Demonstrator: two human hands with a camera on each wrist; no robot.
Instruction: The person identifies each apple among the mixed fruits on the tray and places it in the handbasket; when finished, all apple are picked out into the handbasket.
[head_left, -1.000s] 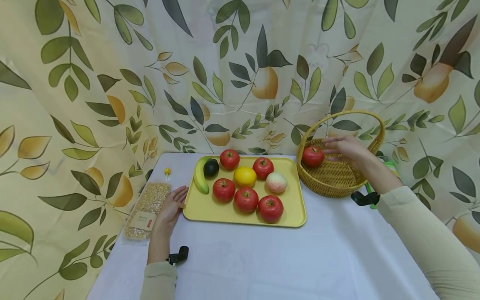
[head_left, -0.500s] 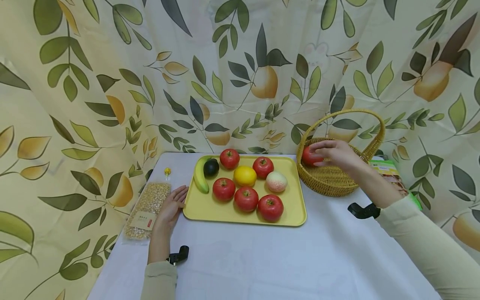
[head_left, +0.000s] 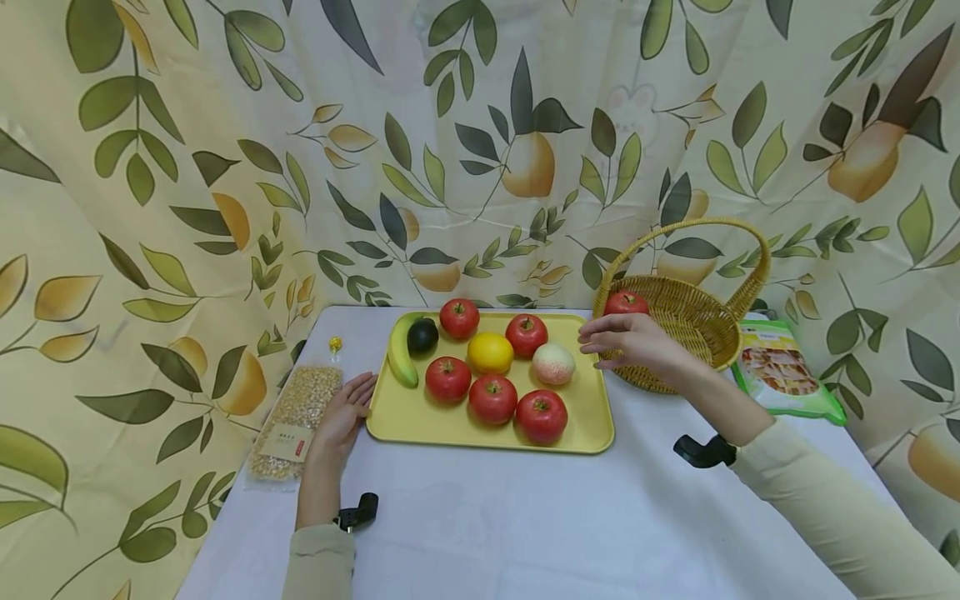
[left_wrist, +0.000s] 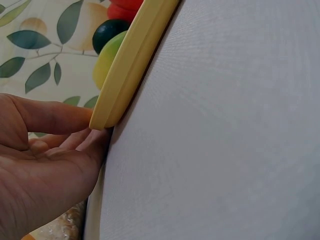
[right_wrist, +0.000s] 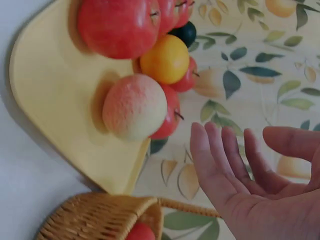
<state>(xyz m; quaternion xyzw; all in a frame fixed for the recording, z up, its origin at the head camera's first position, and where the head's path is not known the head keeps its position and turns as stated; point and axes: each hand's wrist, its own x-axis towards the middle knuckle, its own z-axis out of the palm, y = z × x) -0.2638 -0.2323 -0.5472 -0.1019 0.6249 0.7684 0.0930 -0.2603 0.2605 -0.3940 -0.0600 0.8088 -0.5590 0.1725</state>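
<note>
My left hand (head_left: 346, 417) lies beside the left edge of the yellow tray (head_left: 577, 433), its thumb touching the rim, as the left wrist view also shows. On the tray are several red apples (head_left: 542, 417), a yellow lemon (head_left: 490, 354), a pale pink peach (head_left: 553, 365), a banana (head_left: 402, 350) and a dark avocado (head_left: 422, 336). My right hand (head_left: 633, 340) hovers between the peach and the wicker basket (head_left: 660, 367), fingers spread and holding nothing; the right wrist view (right_wrist: 265, 185) confirms this. One red apple (head_left: 626, 303) sits inside the basket, partly hidden.
A clear bag of corn kernels (head_left: 300, 400) lies left of the tray, partly behind my left arm. A green and white food packet (head_left: 783, 371) lies right of the basket. The basket's tall handle (head_left: 697, 223) arches above it. A patterned curtain (head_left: 480, 150) hangs behind the table.
My right hand has moved left and toward me, out of the basket and away from the apple inside it. The food packet has come into fuller view. My left hand stays put.
</note>
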